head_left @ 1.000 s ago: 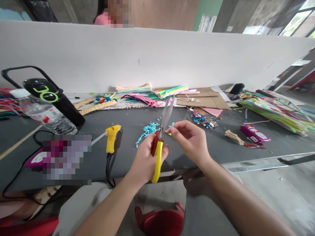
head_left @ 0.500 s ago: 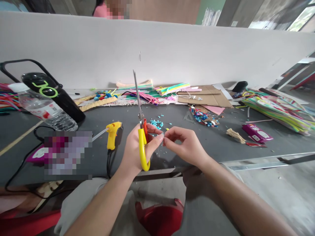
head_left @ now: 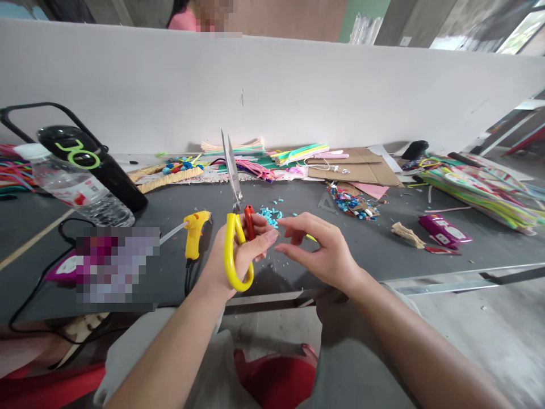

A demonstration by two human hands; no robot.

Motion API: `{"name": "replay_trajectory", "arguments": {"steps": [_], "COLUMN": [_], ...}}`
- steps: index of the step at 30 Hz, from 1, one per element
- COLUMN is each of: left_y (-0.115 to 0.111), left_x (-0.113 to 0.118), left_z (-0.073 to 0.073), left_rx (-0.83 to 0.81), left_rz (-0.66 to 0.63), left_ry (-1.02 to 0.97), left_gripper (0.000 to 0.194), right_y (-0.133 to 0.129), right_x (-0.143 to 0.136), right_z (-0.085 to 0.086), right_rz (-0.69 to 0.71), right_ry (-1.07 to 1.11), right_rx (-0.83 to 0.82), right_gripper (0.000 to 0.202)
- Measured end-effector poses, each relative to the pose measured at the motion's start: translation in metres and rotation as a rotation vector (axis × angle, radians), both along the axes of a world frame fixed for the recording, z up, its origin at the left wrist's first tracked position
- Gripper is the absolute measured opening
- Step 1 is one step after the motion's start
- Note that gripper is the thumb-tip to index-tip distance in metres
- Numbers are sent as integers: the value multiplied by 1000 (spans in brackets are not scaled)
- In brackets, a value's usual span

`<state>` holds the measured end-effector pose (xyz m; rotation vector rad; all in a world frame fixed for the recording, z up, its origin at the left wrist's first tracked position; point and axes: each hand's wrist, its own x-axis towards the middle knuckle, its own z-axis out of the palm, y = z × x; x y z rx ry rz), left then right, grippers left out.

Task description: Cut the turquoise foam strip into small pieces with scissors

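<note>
My left hand (head_left: 225, 258) is closed around a pair of scissors (head_left: 239, 244) with a yellow and a red handle. Their blades point up and stand slightly apart. The thumb of that hand rests against its fingertips; anything small between them cannot be made out. Just to the right, my right hand (head_left: 326, 244) is open, thumb and fingers apart, with nothing seen in it. On the table beyond both hands lies a small heap of blue cut pieces (head_left: 271, 216). A thin yellow piece (head_left: 312, 238) shows behind my right fingers.
Left on the grey table are a yellow glue gun (head_left: 195, 234), a plastic bottle (head_left: 85, 190) and a black flask (head_left: 114, 176). Bundled coloured pipe cleaners (head_left: 472, 187), cardboard (head_left: 357, 167), a mixed scrap pile (head_left: 353, 203) and a purple pack (head_left: 445, 231) lie to the right. A white partition (head_left: 272, 91) stands behind.
My right hand's pinch has opened and it has drawn away from the left fingertips. The scissors have tilted left, and their blades now show apart.
</note>
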<state>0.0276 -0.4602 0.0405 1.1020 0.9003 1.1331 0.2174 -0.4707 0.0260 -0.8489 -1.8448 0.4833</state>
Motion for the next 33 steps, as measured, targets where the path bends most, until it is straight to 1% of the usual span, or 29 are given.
{"name": "replay_trajectory", "arguments": {"steps": [3, 6, 16, 21, 30, 32, 33], "left_y": [0, -1, -1, -2, -1, 0, 0], "left_x": [0, 0, -3, -3, -4, -5, -5], "left_z": [-1, -2, 0, 0, 0, 0, 1], "left_rx": [-12, -24, -27, -31, -34, -20, -12], "left_rz": [-24, -50, -169, -156, -177, -166, -151], "left_ry": [-17, -25, 0, 2, -7, 4, 16], "left_gripper": [33, 32, 27, 26, 24, 24, 25], "right_y": [1, 1, 0, -2, -2, -2, -2], "right_x": [1, 0, 0, 2, 2, 2, 1], "right_z": [0, 1, 4, 6, 4, 3, 2], "right_rz": [57, 66, 80, 55, 37, 14, -8], "right_ry": [-14, 25, 67, 37, 11, 4, 16], "right_rx": [65, 91, 73, 47, 66, 23, -27], "right_gripper": [33, 31, 22, 20, 20, 25, 28]}}
